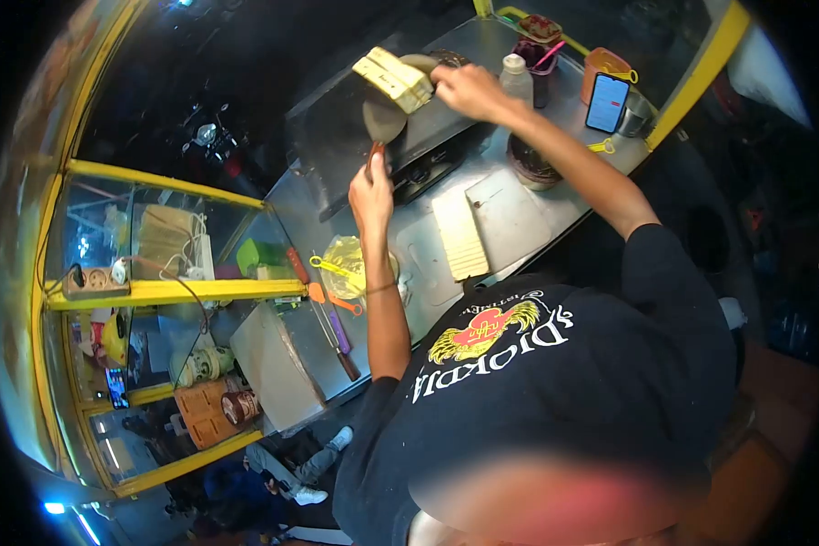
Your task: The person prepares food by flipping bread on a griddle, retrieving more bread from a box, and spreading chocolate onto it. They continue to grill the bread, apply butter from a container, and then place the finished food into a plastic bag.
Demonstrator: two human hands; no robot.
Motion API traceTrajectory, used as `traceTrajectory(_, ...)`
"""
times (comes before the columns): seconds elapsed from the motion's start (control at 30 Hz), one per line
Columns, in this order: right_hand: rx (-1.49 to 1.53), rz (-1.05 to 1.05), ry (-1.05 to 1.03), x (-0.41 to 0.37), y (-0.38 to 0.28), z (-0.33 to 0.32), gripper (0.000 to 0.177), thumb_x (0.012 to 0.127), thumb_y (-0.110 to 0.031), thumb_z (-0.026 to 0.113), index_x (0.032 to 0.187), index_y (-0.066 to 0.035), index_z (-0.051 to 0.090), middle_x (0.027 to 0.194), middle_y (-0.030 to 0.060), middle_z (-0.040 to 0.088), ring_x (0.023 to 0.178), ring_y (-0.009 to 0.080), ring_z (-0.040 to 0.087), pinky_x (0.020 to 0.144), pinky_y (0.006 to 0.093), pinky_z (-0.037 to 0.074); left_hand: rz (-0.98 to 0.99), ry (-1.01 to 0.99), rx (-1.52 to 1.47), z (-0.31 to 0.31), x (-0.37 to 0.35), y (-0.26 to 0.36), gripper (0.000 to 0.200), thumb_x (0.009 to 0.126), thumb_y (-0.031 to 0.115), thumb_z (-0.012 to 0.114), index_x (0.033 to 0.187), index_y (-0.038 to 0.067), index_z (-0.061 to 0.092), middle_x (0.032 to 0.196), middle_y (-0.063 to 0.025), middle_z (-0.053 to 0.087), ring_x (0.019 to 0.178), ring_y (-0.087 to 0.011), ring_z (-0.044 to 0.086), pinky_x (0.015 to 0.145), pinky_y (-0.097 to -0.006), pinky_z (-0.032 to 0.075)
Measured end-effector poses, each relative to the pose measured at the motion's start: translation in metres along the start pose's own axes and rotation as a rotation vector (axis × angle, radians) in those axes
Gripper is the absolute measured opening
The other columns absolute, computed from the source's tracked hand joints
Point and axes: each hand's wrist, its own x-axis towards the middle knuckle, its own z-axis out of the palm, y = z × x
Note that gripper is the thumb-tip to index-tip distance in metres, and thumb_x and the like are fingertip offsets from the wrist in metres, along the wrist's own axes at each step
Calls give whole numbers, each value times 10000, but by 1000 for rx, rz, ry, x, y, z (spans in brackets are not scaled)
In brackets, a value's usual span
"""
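My left hand (370,193) is closed around the wooden handle of a spatula (385,120), whose broad blade sits under a block of pale yellow bread (393,78). The bread is tilted above the dark griddle (323,150). At the bread's right end, my right hand (471,93) is closed on the dark handle of a second spatula (419,62); its blade is partly hidden behind the bread. Closer to my body, a long ridged loaf of bread (460,235) lies on the metal counter (519,218).
Right of the griddle stand a white bottle (516,80), a dark pot (532,164), an orange container (602,65) and a propped phone (607,102). At left lie a yellow plastic bag (344,259), long-handled knives (323,318) and a yellow-framed glass case (168,232).
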Motion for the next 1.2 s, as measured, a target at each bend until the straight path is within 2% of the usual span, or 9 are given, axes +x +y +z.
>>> traceTrajectory(0.13,68,-17,6,-8,-2,26,189,855,-191,526,925,-28,594,774,246,651,743,432,649,665,543,508,-7,163,-172,25,-9,-19,518,966,450,470,828,-15,650,596,-95,566,543,-205,545,561,-352,437)
traceTrajectory(0.23,48,47,47,0,-8,33,205,866,-178,533,995,-31,597,733,235,650,721,418,651,647,517,516,39,245,103,31,-9,12,479,962,409,473,902,-29,658,780,-252,650,777,-415,642,709,-467,474)
traceTrajectory(0.4,117,-71,-18,10,-8,53,239,841,-173,545,1039,-57,611,765,244,648,725,442,638,649,541,508,225,426,302,42,-4,33,487,949,428,498,906,-36,640,776,-261,649,771,-434,642,718,-494,474)
traceTrajectory(0.53,94,145,-26,8,-2,30,274,836,-253,528,1036,-132,672,842,226,673,790,405,662,717,519,522,-169,167,-336,27,-20,-5,491,948,485,506,839,30,656,582,-7,548,485,-80,466,474,-246,370)
traceTrajectory(0.63,351,162,38,-10,41,40,308,844,-341,633,994,-81,701,765,131,699,695,285,683,713,405,546,-283,-54,-962,41,-47,-36,439,956,484,515,1012,61,618,645,34,508,472,-56,404,491,-218,351)
traceTrajectory(0.7,716,449,-392,-18,47,15,356,888,-342,640,1124,-76,662,761,38,624,693,151,601,703,328,523,-225,-211,-1349,63,-65,-69,431,959,479,521,1091,73,582,766,16,525,587,-69,460,576,-228,397)
traceTrajectory(0.73,858,502,-455,-37,44,0,342,923,-291,589,1110,-7,549,762,77,649,439,122,539,348,253,419,-355,13,-1253,74,-81,-59,402,962,459,526,1076,81,595,856,-17,584,729,-93,533,648,-240,421)
traceTrajectory(0.93,578,110,-17,-99,44,-38,470,841,-226,682,1274,-100,549,1020,133,605,766,166,600,731,311,500,187,394,493,143,-140,-73,750,799,301,731,1388,-7,383,1277,-240,485,1151,-364,505,930,-458,420)
traceTrajectory(1.2,853,354,-951,-257,45,-11,240,895,-150,587,1104,-39,627,878,46,622,683,98,586,538,257,494,-93,21,364,109,-124,-90,963,721,279,751,1466,-5,211,1313,-248,450,1164,-385,491,968,-465,425)
